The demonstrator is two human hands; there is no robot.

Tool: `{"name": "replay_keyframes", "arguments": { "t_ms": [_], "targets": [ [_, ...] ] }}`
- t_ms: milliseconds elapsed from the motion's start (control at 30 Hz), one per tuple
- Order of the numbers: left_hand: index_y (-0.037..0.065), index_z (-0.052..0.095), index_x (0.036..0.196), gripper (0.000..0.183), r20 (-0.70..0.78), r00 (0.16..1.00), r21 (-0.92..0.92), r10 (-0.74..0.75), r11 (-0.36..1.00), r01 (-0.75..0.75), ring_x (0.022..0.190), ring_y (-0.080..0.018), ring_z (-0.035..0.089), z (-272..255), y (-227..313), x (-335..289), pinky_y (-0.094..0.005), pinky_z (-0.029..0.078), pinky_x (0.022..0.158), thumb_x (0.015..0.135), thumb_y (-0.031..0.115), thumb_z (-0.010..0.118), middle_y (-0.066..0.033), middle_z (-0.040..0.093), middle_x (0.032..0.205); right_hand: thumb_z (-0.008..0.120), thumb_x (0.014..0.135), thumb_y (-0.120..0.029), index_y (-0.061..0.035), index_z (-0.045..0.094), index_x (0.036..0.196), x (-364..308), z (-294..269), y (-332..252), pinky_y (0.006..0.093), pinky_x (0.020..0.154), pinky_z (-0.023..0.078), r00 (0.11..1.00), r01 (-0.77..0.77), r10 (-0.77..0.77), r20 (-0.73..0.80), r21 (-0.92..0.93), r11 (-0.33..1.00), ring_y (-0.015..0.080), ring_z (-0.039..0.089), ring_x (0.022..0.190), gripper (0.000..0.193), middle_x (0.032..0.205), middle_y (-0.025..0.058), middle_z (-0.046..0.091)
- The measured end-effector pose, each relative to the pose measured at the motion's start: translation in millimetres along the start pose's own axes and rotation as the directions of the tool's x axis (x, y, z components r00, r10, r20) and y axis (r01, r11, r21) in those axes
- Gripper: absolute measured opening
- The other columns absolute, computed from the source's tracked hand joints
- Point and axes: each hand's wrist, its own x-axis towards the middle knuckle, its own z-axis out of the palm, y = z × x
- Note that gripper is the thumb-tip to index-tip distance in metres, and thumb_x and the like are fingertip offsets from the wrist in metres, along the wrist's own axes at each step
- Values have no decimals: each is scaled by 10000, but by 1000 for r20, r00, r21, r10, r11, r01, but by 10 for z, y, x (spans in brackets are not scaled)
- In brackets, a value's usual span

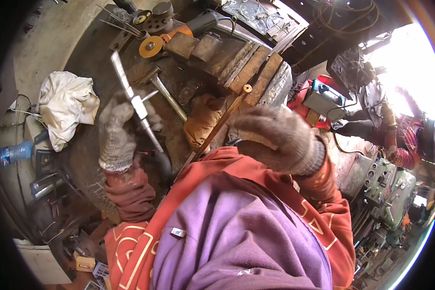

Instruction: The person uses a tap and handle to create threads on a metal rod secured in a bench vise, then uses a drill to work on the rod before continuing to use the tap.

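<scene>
My left hand [117, 133], in a grey knit work glove, is closed around a bright metal bar tool [139, 107]. The tool has a flat upper end, a collar and a short side rod; motion blurs it, and its exact kind is unclear. A dark curved piece [163, 166] shows at its lower end. My right hand [280, 137], gloved alike and smeared by motion, hangs before my chest, its fingers stretched to the left, with nothing visible in them. Between my hands are a long rusty bar [222, 121], a shiny metal tube [171, 99] and a tan boot-like shape [203, 121].
An angle grinder with an orange disc [150, 46] lies beyond, by several rusty metal blocks [205, 48]. White cloth [67, 106] and a plastic bottle [15, 153] are at left. At right stand a green machine [389, 191] and another person's sleeve [406, 137].
</scene>
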Motion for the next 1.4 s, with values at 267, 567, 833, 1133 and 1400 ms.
{"name": "replay_keyframes", "arguments": {
  "t_ms": [267, 567, 833, 1133, 1400],
  "targets": [
    [-48, 694, 1150, 284, 713, 699, 282, -50, 934, -221, 691, -144, 663, 1042, 286, 591, -285, 558, 629, 1061, 200, 588, -86, 685, 886, 840, 907, -343, -75, 729, 1325, 544, -710, -380, 569, 1157, 445, 936, 95, -313, -159, -744, 662, 422, 647, 1294, 509, 1390, 174, 675],
    [-8, 756, 1118, 193, 924, 376, 289, 76, 505, -813, 906, -239, 753, 1264, 189, 1013, -326, 604, 758, 932, 38, 730, -145, 735, 1161, 823, 918, -222, -87, 765, 1162, 411, -657, 248, 548, 1031, 501, 970, 125, -226, -94, -602, 789, 348, 723, 1038, 285, 1116, 106, 756],
    [-7, 755, 1165, 199, 933, 358, 265, 43, 592, -761, 854, -135, 733, 1241, 173, 1108, -276, 586, 689, 1006, 107, 718, -106, 739, 1110, 836, 895, -175, -51, 757, 1138, 416, -673, 155, 487, 888, 547, 954, 128, -260, -153, -575, 808, 379, 717, 954, 284, 1023, 144, 741],
    [-4, 768, 1060, 198, 897, 380, 206, 225, 549, -810, 743, -163, 682, 1007, 82, 1087, -277, 543, 637, 986, 143, 659, -88, 723, 992, 836, 874, -97, -2, 722, 1320, 338, -654, -1, 481, 1048, 545, 941, 0, -217, -261, -640, 768, 408, 678, 1250, 471, 1336, 217, 709],
    [37, 785, 1035, 224, -343, 939, 52, -33, 997, 54, 629, -178, 641, -216, -876, 463, -358, 521, 554, 980, 231, 686, -67, 711, 798, 855, 849, -66, -11, 742, 1224, -82, -192, -265, 434, 983, 564, 962, -45, -20, -272, -233, 971, 321, 735, 1126, 395, 1224, 175, 769]
  ]
}}
